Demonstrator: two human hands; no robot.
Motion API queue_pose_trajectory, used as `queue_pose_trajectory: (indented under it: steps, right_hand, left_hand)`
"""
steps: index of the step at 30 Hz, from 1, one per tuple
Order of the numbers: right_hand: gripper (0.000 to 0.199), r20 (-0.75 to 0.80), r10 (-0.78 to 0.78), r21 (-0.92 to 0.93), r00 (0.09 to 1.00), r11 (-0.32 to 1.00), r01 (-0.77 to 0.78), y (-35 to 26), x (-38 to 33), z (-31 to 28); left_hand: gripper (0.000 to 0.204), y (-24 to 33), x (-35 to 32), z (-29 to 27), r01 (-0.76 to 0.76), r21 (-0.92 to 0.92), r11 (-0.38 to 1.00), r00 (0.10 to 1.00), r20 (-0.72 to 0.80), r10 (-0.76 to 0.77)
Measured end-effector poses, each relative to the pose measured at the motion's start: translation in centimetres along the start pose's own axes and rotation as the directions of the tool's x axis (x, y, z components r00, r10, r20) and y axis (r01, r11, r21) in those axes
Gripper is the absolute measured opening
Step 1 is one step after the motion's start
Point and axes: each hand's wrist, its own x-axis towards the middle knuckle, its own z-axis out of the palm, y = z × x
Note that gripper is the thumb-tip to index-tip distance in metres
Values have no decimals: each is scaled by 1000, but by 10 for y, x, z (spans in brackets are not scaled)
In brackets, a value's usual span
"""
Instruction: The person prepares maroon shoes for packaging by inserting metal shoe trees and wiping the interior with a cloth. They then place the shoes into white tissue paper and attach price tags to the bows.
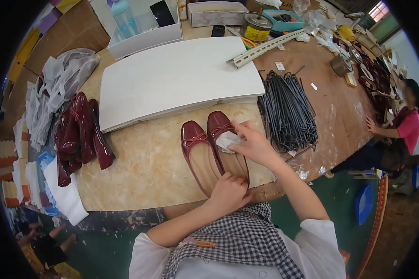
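Two dark red patent ballet flats with small bows lie side by side on the table in front of me, toes pointing away. My right hand [255,145] pinches a crumpled wad of white tissue paper [225,141] at the opening of the right flat [217,122], just behind its bow. My left hand [229,191] is closed at the heel end of that same flat; a small orange spot shows by its fingertips. Beside it rests the left flat [192,132], which neither hand appears to hold.
A stack of white sheets [177,74] lies beyond the shoes, with a perforated metal bar [267,48] on its corner. Black wire hooks [288,109] are piled right; more red shoes [81,132] and grey wrapping [63,76] sit left. A co-worker [402,130] stands at the far right.
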Motion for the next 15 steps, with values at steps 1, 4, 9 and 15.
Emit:
queue_pose_trajectory:
  steps: [1, 4, 9, 15]
  right_hand:
    - [47, -58, 62, -124, 996, 990, -69, 13, 3, 4]
    - [52, -169, 67, -282, 983, 953, -114, 18, 32, 17]
    - [47, -127, 165, -97, 978, 979, -178, 11, 14, 1]
    - [36, -130, 145, 91, 981, 987, -134, -10, -41, -17]
  left_hand:
    - [35, 3, 0, 0, -22, 9, 1000, 999, 35, 22]
    - [39, 4, 7, -6, -64, 59, 996, 996, 67, 60]
    - [39, -40, 60, -75, 10, 296, 955, 969, 232, -82]
    - [63, -235, 89, -149, 615, 474, 630, 765, -555, -328]
